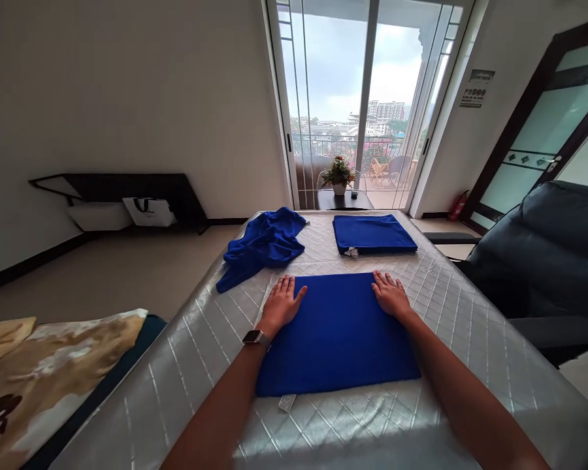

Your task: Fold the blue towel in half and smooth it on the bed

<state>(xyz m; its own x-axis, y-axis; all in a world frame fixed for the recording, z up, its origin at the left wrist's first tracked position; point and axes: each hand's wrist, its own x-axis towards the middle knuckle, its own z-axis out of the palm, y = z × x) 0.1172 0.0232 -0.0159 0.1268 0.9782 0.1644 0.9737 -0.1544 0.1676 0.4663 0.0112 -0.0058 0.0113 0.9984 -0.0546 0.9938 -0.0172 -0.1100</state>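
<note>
A blue cloth (340, 339), folded to a flat rectangle, lies in front of me on a table with a silvery quilted cover (186, 365). My left hand (281, 303) rests flat on its far left corner, fingers stretched and thumb apart. On the far right corner lies my right hand (391, 295), its fingers also extended. Neither hand grips anything. A white label (287, 403) pokes out at the near edge. Beyond, on the right, is another folded blue cloth (375, 233) with small labels. A crumpled blue cloth (267, 245) lies at the far left.
Past the table's far end stands a small dark table (330, 201) with a potted plant (340, 176), before a sliding glass door. A black armchair (558, 254) is close on the right. At left are a patterned blanket (73, 372) and a white bag (149, 212).
</note>
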